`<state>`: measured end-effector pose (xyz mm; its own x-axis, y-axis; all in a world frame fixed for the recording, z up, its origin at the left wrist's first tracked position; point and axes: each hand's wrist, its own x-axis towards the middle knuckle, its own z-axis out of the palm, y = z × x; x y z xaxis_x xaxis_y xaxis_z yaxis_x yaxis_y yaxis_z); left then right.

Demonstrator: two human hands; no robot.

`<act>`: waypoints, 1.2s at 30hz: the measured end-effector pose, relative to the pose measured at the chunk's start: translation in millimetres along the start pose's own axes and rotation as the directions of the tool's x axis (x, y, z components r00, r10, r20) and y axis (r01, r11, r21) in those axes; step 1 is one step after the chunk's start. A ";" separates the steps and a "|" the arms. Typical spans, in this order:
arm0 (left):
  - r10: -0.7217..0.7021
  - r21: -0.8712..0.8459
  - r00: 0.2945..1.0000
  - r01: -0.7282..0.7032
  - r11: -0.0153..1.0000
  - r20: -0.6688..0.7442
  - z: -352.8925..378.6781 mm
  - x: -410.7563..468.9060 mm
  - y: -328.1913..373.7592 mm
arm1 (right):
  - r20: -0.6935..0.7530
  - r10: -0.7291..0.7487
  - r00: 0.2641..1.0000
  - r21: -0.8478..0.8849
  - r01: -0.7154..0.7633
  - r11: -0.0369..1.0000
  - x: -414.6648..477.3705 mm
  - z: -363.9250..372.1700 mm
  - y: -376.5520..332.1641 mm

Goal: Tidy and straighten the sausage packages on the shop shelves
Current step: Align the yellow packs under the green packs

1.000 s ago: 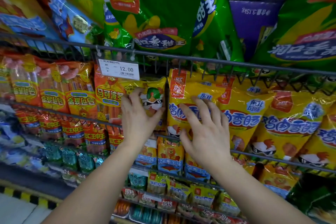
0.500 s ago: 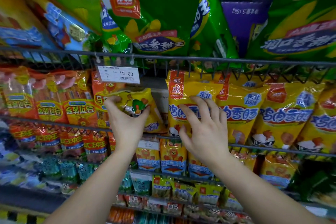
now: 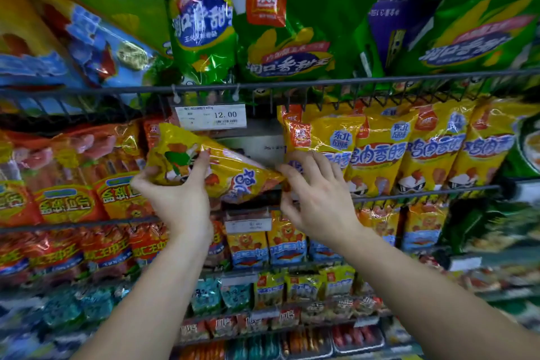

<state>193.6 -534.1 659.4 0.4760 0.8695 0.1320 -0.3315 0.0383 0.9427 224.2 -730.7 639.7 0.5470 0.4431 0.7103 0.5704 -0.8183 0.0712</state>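
Sausage package [image 3: 233, 174], left fingers [image 3: 201, 168] gripping it

**Count at the shelves**

Two hands are seen, the left hand [image 3: 175, 199] and the right hand [image 3: 318, 202]. One tilted yellow package [image 3: 233, 172], four upright yellow packages [image 3: 380, 149], three big green bags [image 3: 292, 47], two white price tags [image 3: 210, 116].

I read 12.00 on the white price tag [image 3: 210, 115] hanging from the upper shelf rail [image 3: 380, 82]. Above that rail, the middle green bag [image 3: 292, 38] carries a red 双汇 panel and a blue banner, 润口香甜王. The right green bag [image 3: 467, 47] shows the same banner. Below the rail, the upright yellow packs [image 3: 380, 155] read 鸡肉香肠, with a round badge starting 东北. The tilted yellow pack [image 3: 233, 175], gripped by the left hand [image 3: 175, 199], has blue characters I can't fully read. The red packs [image 3: 108, 254] on the row beneath read 王中王.
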 end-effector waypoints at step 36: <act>-0.738 0.209 0.444 0.768 0.605 0.508 -34.4 -6.4 2.1 | 0.047 0.103 0.994 0.507 -0.112 0.854 49.6 -44.1 -10.3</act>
<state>161.9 -522.6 650.0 0.8698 0.1073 -0.4815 0.3349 0.5884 0.7360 218.4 -716.5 705.1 0.6310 0.3735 0.6799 0.7367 -0.5633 -0.3742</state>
